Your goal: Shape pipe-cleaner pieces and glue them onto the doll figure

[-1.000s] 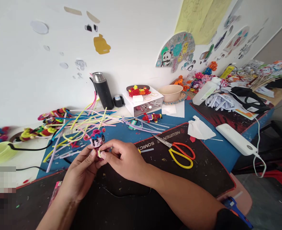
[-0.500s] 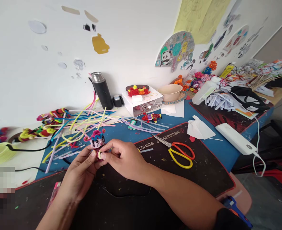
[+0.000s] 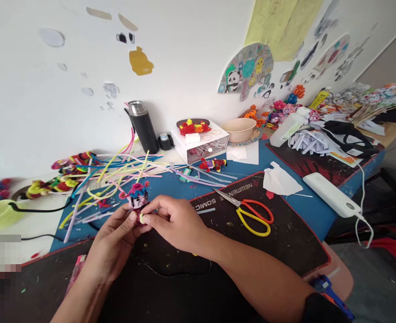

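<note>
A small doll (image 3: 137, 197) with a white painted face, a blue and pink headdress and a dark red body is held upright above the dark mat. My left hand (image 3: 119, 231) grips its body from the left, thumb in front. From the right, my right hand (image 3: 172, 222) pinches a small pale yellow piece (image 3: 141, 218) against the doll's front. Behind the doll lies a loose heap of coloured fuzzy stems (image 3: 110, 179). Scissors (image 3: 248, 213) with one red and one yellow handle lie to the right of my right hand.
A black flask (image 3: 144, 128), a white drawer box (image 3: 201, 148) and a beige bowl (image 3: 240, 130) stand near the wall. A white power bank (image 3: 332, 195) with a cable lies at the right, near crumpled tissue (image 3: 281, 179). More fuzzy dolls (image 3: 53, 184) lie at the left.
The doll's head has tilted and turned slightly to the right. Both hands keep nearly the same place and grip.
</note>
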A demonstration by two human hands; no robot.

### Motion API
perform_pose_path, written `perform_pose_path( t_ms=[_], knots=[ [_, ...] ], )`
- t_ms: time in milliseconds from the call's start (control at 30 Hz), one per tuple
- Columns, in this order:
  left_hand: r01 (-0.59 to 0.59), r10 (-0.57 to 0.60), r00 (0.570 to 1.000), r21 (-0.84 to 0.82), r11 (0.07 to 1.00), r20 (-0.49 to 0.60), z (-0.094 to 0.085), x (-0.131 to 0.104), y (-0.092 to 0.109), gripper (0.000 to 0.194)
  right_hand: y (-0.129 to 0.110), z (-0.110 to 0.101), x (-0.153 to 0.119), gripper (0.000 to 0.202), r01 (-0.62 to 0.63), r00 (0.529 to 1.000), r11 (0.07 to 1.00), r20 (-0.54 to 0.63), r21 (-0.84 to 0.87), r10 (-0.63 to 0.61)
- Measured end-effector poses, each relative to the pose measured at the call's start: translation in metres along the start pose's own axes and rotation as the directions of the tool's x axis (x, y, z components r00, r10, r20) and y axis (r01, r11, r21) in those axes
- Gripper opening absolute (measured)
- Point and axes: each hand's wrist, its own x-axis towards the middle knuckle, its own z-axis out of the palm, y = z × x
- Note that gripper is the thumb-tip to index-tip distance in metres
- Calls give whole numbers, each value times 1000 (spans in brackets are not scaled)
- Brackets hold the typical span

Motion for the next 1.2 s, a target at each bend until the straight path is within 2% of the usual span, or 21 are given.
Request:
perform_pose_path(
  t_ms=[433,1200],
  knots=[
    [19,-19,998,-13,1000,-57,1,0,0,56,-3,-2,0,9,-36,999,999,3,-34,36],
    [32,-32,999,-7,999,-26,2,-2,0,52,-5,-2,0,6,-44,999,999,7,-31,45]
  ],
)
